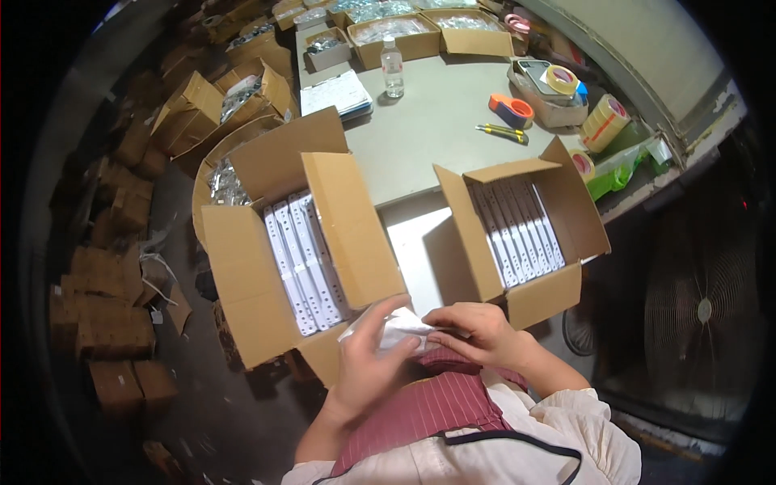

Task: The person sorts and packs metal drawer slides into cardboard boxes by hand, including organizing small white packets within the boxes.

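Close to my body, between the two open cartons, I hold a shiny white crinkled packet (pixel 399 326) in both hands; whether it is paper or plastic I cannot tell. My left hand (pixel 370 356) is curved round its left side, thumb over the front. The fingertips of my right hand (pixel 478 330) pinch its right edge. The left carton (pixel 242 279) contains several white strips with dark holes (pixel 301 259), standing side by side. More such white strips (pixel 521 234) fill the right carton (pixel 546 303) in a neat row.
On the table (pixel 388 153) are a clear bottle (pixel 392 69), papers (pixel 335 94), an orange-and-dark tape roll (pixel 511 111), a yellow cutter (pixel 503 133) and clear tape rolls (pixel 605 123). Boxes of bagged parts (pixel 396 32) line its far edge. Cartons (pixel 113 315) are stacked left; a fan (pixel 705 309) stands right.
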A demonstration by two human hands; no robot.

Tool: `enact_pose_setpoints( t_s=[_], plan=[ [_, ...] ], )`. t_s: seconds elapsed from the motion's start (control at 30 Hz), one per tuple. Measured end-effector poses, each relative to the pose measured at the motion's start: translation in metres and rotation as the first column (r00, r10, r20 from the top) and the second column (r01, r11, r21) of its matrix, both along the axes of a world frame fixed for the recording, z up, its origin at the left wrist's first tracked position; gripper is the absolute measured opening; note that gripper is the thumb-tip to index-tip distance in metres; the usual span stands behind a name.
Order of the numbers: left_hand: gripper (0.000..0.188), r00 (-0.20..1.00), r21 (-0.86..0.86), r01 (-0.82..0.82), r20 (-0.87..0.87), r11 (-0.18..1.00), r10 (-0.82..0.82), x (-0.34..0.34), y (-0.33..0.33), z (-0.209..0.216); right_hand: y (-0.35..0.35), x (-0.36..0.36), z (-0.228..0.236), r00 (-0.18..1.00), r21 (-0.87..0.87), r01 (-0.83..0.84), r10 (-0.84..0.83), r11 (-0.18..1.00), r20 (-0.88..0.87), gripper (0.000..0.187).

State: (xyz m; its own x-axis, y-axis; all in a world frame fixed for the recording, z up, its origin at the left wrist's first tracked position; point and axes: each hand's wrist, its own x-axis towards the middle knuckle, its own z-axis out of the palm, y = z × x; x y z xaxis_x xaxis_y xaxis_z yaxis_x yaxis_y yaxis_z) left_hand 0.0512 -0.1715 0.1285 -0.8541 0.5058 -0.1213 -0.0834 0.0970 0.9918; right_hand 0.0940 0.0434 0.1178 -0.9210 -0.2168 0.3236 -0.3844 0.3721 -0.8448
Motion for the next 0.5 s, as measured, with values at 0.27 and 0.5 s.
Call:
enact_pose_setpoints(
  t_s=[0.27,0.5],
  plan=[
    [0.019,0.96,-0.018,-0.23,0.162,0.973,0.23,0.021,0.128,-0.012,0.138,0.0,-0.039,0.985,-0.044,-0.091,0.096,0.995,0.146,0.03],
    [0.026,0.959,0.035,-0.213,0.197,0.976,0.202,0.024,0.176,-0.031,0.192,0.006,-0.056,0.937,-0.146,-0.15,0.188,0.978,0.294,0.022]
  ],
)
